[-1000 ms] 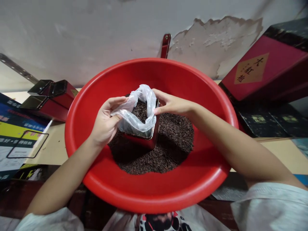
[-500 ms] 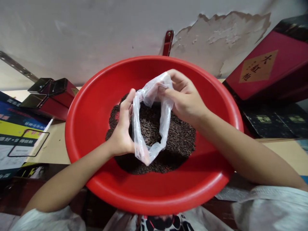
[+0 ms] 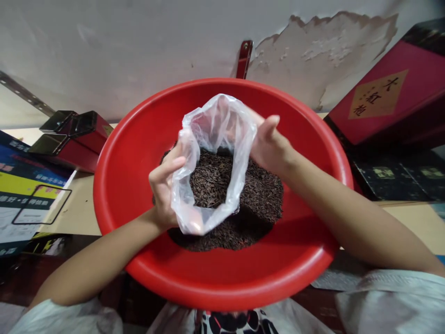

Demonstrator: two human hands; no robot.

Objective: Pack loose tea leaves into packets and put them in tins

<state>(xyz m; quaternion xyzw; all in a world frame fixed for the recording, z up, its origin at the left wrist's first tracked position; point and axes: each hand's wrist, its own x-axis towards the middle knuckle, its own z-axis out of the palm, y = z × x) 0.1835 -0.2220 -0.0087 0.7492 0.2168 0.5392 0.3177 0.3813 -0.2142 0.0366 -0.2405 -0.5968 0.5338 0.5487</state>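
Observation:
A clear plastic bag (image 3: pixel 238 162) stands with its mouth spread wide above the red basin (image 3: pixel 309 222). Through the mouth I see dark, loose tea leaves (image 3: pixel 211 178); more leaves (image 3: pixel 264 195) lie heaped in the basin around it. My left hand (image 3: pixel 165 192) cups the left side of the bag, fingers curved against the plastic. On the far right side, my right hand (image 3: pixel 273 146) supports the bag, its thumb raised and its other fingers partly hidden behind the plastic. The lower part of the bag is hidden from view.
A tall pink box (image 3: pixel 385 93) with Chinese lettering stands at right, above dark boxes (image 3: pixel 389 174). Smaller red boxes (image 3: pixel 78 141) lie at left, beside a printed colourful panel (image 3: pixel 28 195). Behind the basin rises a wall (image 3: pixel 156 41) with peeling paint.
The bag's mouth has opened wider and its rim now stands taller. My right hand has let go of the gathered rim and shifted outward right. My left hand has moved slightly left.

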